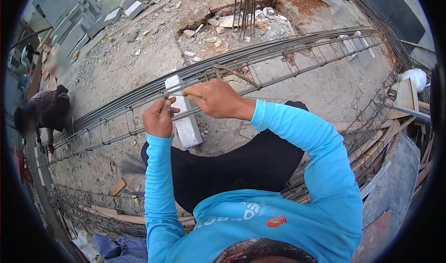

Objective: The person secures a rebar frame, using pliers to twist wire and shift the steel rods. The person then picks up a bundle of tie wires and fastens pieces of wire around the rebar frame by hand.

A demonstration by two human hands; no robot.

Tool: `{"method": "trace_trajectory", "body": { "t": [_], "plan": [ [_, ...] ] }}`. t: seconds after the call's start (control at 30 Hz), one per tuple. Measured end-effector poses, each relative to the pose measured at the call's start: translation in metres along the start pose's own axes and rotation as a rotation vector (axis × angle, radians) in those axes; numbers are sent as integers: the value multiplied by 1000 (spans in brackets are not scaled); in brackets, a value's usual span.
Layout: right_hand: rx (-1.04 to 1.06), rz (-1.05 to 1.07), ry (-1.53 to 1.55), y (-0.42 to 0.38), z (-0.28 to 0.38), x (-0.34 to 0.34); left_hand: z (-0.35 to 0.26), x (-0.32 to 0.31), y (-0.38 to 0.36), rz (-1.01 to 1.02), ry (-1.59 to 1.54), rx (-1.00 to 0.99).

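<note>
A: What are the two hands on?

B: Both are at the top bars of a long rebar cage (278,54) lying across the sandy ground (139,63); the left hand (158,116) is curled shut, its fingers pinching a thin tie wire (173,95) just above the bars; the right hand (216,98) is closed too, thumb and forefinger nipped on the same wire from the other side; the two hands are just beside each other, nearly touching.

A: And under them?

B: A pale concrete block (186,119) lies beneath the cage, directly below the hands, tilted a little; whether it touches the bars I cannot tell.

A: Anything else about?

B: A second rebar cage (93,207) lies nearer the person, lower left; a crouching co-worker (46,112) is at the far left end of the long cage, hands down by the bars; upright rebar (244,7) stands in a pit at the top; grey blocks (69,16) are stacked upper left; timber offcuts (399,123) lie at the right.
</note>
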State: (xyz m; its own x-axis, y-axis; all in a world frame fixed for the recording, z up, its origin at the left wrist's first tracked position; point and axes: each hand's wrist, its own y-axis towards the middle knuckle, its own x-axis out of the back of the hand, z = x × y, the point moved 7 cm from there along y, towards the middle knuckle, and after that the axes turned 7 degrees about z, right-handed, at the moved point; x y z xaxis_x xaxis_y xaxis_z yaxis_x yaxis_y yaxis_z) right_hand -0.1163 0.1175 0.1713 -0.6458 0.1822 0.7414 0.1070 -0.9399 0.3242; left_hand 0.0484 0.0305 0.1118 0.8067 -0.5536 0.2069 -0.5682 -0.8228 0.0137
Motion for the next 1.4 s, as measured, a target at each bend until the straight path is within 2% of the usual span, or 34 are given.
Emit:
{"method": "trace_trajectory", "body": {
  "t": [0.03,0.1,0.13,0.2,0.23,0.3,0.37,0.43,0.5,0.57,0.63,0.67,0.7,0.77,0.8,0.83,0.9,0.93,0.97,1.0,1.03,1.1,1.13,1.17,1.23,1.27,1.3,1.37,1.4],
  "plan": [
    [-2,1,-1,-1,2,1,-3,-2,2,2,-1,1],
    [-74,190,314,0,2,-13,-13,6,3,-122,-610,-187],
    [-67,200,320,1,2,-15,-23,8,2,-135,-607,-185],
    [-117,345,431,1,-6,-28,-48,12,-1,-66,-912,-233],
    [-109,348,438,4,-9,-26,-51,17,-4,-74,-904,-235],
    [-112,367,423,9,-20,-21,-67,9,-9,244,-1116,-317],
    [-82,345,371,13,-27,-14,-68,9,-13,234,-1072,-294],
    [-64,304,128,16,-25,2,-71,0,-14,359,-943,-376],
    [-40,272,119,18,-37,5,-60,-3,-18,290,-867,-297],
    [39,166,-228,17,-35,20,-41,-20,-19,469,-529,-187],
    [100,113,-343,16,-36,21,-31,-41,-22,409,9,-58],
    [125,96,-444,14,-31,18,-25,-46,-17,377,375,-233],
    [148,80,-546,12,-24,15,-14,-51,-11,376,377,-237],
    [187,32,-547,7,-10,5,0,-34,1,-11,653,-214],
    [132,10,-504,6,-7,2,12,-23,11,-39,481,-60],
    [75,-11,-459,6,-7,1,13,-17,15,-39,480,-61],
    [-8,69,-394,5,-9,-5,16,-6,18,-83,-349,-72],
    [-64,175,-90,5,-14,-12,3,-4,17,-90,-353,-65],
    [-114,280,216,6,-15,-20,-13,-3,16,-68,-645,-52],
    [-298,458,436,3,-19,-30,-20,-3,16,-48,-933,-44],
    [-287,469,442,2,-19,-31,-19,1,17,-64,-928,-45],
    [-342,596,694,-3,-19,-42,-23,15,19,-114,-712,-144],
    [-331,709,703,-4,-20,-45,-26,16,18,-123,-685,-152],
    [-322,715,707,-3,-23,-45,-29,16,17,-131,-678,-154],
    [-196,525,460,7,-27,-32,-37,16,16,-139,-532,-207],
    [-315,472,667,6,-35,-30,-39,14,18,-114,-487,-224],
    [-319,473,666,8,-32,-28,-41,10,16,-113,-491,-222],
    [-73,344,971,21,-9,-17,-52,-12,14,29,-524,-198],
    [-108,310,1019,20,-5,-15,-55,-21,14,54,-511,-199]
  ]
}}
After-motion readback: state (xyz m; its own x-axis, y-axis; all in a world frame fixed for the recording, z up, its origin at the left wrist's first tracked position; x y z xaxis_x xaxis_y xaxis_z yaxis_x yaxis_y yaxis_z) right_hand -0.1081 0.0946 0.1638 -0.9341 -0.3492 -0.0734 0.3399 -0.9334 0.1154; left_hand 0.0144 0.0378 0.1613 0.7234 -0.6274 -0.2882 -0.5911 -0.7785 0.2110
